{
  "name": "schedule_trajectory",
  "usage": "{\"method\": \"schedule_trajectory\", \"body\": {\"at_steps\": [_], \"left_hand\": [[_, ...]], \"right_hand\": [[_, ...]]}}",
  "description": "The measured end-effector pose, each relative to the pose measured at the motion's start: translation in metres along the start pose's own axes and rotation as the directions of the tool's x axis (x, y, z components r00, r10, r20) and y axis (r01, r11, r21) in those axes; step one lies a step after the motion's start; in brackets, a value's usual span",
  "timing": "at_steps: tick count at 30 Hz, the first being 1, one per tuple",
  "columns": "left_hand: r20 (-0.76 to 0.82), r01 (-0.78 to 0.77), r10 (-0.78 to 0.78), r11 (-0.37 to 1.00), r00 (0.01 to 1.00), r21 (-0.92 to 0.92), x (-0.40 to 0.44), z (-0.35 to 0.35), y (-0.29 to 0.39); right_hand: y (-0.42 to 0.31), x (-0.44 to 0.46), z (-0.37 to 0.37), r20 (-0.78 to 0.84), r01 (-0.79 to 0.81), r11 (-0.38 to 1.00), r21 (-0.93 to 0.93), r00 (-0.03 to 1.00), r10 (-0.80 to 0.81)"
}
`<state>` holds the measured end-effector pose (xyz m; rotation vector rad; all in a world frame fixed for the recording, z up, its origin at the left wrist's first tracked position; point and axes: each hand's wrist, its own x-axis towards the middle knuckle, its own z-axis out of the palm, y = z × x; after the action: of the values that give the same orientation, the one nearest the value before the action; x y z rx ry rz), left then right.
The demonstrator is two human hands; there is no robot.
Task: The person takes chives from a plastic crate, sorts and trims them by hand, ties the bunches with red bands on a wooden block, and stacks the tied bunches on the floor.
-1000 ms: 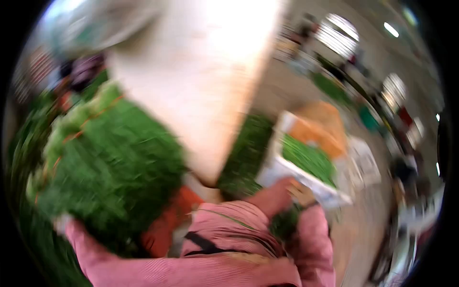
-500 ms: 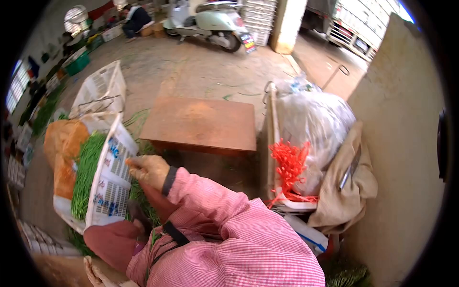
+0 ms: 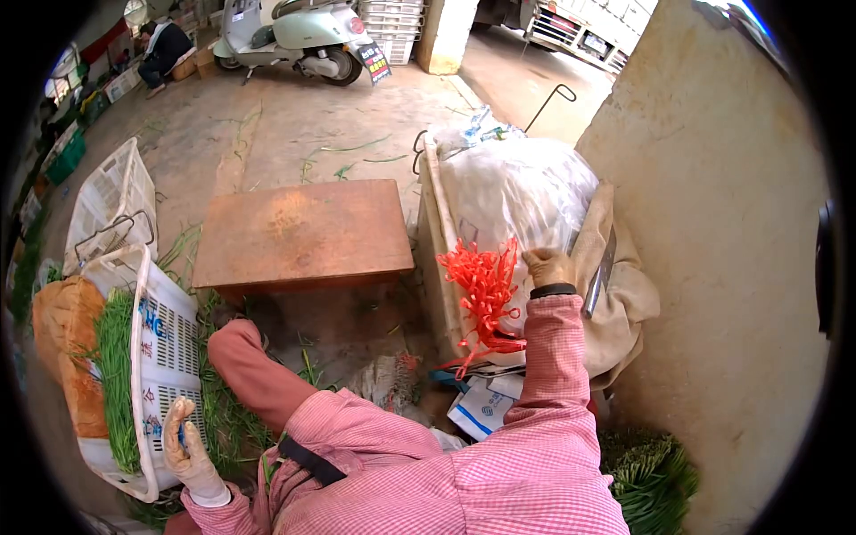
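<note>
My right hand [image 3: 548,268], gloved, reaches forward beside a bunch of red ties [image 3: 484,290] and in front of a clear plastic bag [image 3: 526,192]. Its fingers are curled together; what they hold, if anything, is too small to tell. My left hand [image 3: 188,443], in a pale glove, is at the lower left with its fingers apart and holds nothing. It is next to a white basket [image 3: 178,334] with long green stalks [image 3: 117,383] and an orange-brown cloth [image 3: 67,357] in it.
A wooden bench [image 3: 303,230] stands ahead. Burlap [image 3: 624,299] with a knife [image 3: 601,276] lies at the right, beside a wall [image 3: 713,267]. Further off are a second basket [image 3: 111,196], a scooter [image 3: 303,40] and a seated person [image 3: 165,52]. Greens [image 3: 646,481] lie lower right.
My right hand has moved from beside the basket across to the red ties. My left hand has come further into view. The view has shifted to the right.
</note>
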<state>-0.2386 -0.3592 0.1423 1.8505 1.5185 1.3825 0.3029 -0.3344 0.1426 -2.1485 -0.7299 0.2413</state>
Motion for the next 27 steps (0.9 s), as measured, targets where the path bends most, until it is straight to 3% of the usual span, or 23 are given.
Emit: {"method": "schedule_trajectory", "body": {"at_steps": [1,3,6,8,10,13,15,17,18,20,22,24,26,27], "left_hand": [[-0.01,0.009,-0.009,1.0,1.0,-0.02,-0.001,-0.006,-0.012],[-0.027,0.024,-0.025,0.999,0.999,-0.041,-0.001,-0.011,-0.023],[-0.075,0.086,-0.094,0.991,0.993,-0.101,-0.001,-0.017,-0.031],[-0.104,0.075,-0.09,0.988,0.99,-0.134,-0.003,-0.017,-0.035],[-0.097,0.098,-0.11,0.988,0.989,-0.121,-0.005,-0.02,-0.047],[-0.102,0.163,-0.176,0.979,0.979,-0.124,-0.015,-0.024,-0.062],[-0.129,0.171,-0.189,0.976,0.973,-0.136,-0.018,-0.026,-0.068],[-0.145,0.188,-0.206,0.974,0.968,-0.131,-0.02,-0.027,-0.076],[-0.146,0.197,-0.215,0.972,0.966,-0.131,-0.019,-0.027,-0.079],[-0.171,0.306,-0.332,0.938,0.928,-0.161,-0.025,-0.023,-0.095],[-0.13,0.403,-0.443,0.881,0.887,-0.249,-0.033,-0.019,-0.111],[-0.084,0.407,-0.407,0.913,0.91,-0.021,-0.058,-0.019,-0.15],[0.014,0.592,-0.598,0.789,0.801,-0.164,-0.08,-0.015,-0.173],[0.028,0.682,-0.683,0.725,0.73,-0.092,-0.099,-0.013,-0.19]], "right_hand": [[0.008,0.006,0.005,0.0,0.004,1.0,-0.005,1.0,-0.004],[0.018,0.014,0.013,0.181,-0.065,0.99,-0.126,0.98,0.087],[0.01,0.017,0.011,0.231,-0.155,0.984,-0.084,0.958,0.17],[-0.005,0.01,0.005,0.226,-0.185,0.969,-0.163,0.949,0.219],[0.006,0.017,0.009,0.281,-0.167,0.978,-0.125,0.939,0.196],[0.001,0.017,0.014,0.166,-0.116,0.992,-0.057,0.978,0.124],[-0.006,0.03,0.015,-0.049,0.037,0.989,0.143,0.998,-0.03],[-0.087,-0.001,0.01,-0.169,0.284,0.928,0.243,0.954,-0.247],[-0.104,0.013,0.017,-0.162,0.372,0.906,0.203,0.925,-0.343],[-0.149,0.006,0.054,-0.131,0.515,0.768,0.381,0.852,-0.507],[-0.172,0.011,0.116,0.013,0.633,0.618,0.467,0.694,-0.72],[-0.191,-0.001,0.19,0.193,0.802,0.583,0.131,0.556,-0.808],[-0.216,-0.036,0.249,0.439,0.804,0.585,-0.108,0.566,-0.698],[-0.211,-0.038,0.286,0.483,0.817,0.562,-0.127,0.546,-0.684]]}}
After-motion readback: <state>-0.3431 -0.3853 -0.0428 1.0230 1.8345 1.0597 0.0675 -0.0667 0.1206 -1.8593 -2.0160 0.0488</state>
